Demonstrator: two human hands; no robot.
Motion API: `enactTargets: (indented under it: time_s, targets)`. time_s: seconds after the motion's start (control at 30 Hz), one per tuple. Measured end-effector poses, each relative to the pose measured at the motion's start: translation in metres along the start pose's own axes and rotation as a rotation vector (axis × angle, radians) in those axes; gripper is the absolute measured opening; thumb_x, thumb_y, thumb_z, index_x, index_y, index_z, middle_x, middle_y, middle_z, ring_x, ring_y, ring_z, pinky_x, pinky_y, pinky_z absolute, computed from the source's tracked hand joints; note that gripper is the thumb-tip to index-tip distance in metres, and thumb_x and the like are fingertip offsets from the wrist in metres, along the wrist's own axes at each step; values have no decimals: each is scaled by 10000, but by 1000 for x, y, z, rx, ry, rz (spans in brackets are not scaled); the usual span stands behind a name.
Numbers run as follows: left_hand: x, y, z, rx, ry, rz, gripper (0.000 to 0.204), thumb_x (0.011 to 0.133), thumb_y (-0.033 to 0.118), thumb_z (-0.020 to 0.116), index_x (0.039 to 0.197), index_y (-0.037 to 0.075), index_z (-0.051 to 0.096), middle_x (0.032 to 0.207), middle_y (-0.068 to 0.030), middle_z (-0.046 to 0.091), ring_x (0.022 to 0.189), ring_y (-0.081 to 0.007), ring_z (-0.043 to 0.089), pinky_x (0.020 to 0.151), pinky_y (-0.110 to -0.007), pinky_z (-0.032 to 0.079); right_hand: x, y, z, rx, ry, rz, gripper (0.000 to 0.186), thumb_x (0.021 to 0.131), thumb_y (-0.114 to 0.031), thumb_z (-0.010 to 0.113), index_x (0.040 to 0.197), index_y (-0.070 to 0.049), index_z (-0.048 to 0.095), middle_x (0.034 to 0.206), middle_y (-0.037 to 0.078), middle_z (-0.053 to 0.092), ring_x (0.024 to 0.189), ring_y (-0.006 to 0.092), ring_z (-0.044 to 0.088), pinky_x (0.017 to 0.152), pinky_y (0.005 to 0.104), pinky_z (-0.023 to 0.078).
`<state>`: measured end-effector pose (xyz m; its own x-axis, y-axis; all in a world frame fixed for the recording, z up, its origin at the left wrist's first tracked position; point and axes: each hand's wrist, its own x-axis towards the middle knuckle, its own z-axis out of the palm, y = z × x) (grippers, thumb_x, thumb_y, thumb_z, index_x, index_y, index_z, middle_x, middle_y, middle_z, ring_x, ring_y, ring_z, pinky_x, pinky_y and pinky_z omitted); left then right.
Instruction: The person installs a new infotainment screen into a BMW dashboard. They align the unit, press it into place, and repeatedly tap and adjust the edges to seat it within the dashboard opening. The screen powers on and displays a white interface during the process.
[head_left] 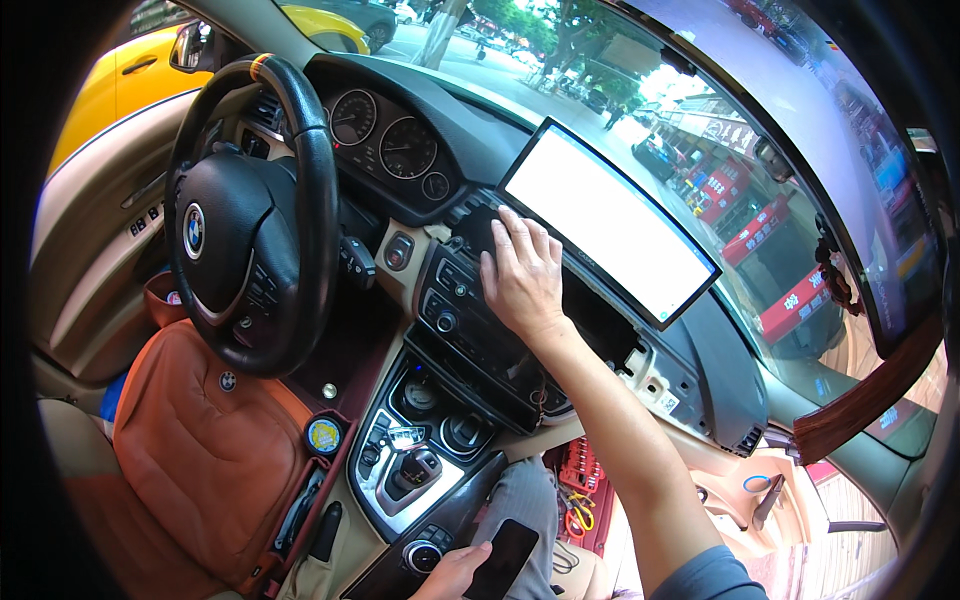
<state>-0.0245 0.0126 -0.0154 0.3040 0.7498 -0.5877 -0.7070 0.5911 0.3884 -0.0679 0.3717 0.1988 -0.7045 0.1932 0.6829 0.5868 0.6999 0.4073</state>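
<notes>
My right hand [525,275] reaches across to the centre of the dashboard, back of the hand up. Its fingers are stretched out beside the lower left edge of a wide display screen [610,225], which is lit white. I cannot tell whether the fingertips touch the screen or the trim behind it. Beneath the hand is the black radio and climate control panel [455,300], and a dark opening with bare brackets shows below the screen. Low in view, my left hand [455,575] holds a black smartphone [508,558] above my grey-trousered leg; its display is dark.
A black steering wheel [250,215] and orange-brown driver's seat [205,450] are on the left. The gear lever [415,468] stands on the centre console. Yellow-handled pliers [578,515] and a red tool set [582,465] lie in the footwell. The windscreen arches overhead.
</notes>
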Motion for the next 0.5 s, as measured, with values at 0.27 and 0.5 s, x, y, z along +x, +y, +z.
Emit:
enactTargets:
  time_s: [0.27, 0.5]
  targets:
    - [-10, 11, 7, 25, 11, 4, 427, 1038, 331, 640, 1214, -55, 682, 1121, -78, 724, 1024, -169, 667, 910, -308, 502, -2, 1, 3, -11, -14, 39, 474, 893, -193, 694, 1290, 60, 636, 1421, 175, 580, 1289, 317, 529, 1027, 434, 421]
    - [-12, 13, 8, 17, 16, -20, 434, 1041, 327, 636, 1241, -58, 671, 1139, -85, 723, 1037, -175, 670, 915, -310, 504, -2, 1, 3, -29, -8, 59, 480, 892, -192, 701, 1292, 63, 632, 1420, 168, 576, 1260, 315, 530, 1013, 437, 417]
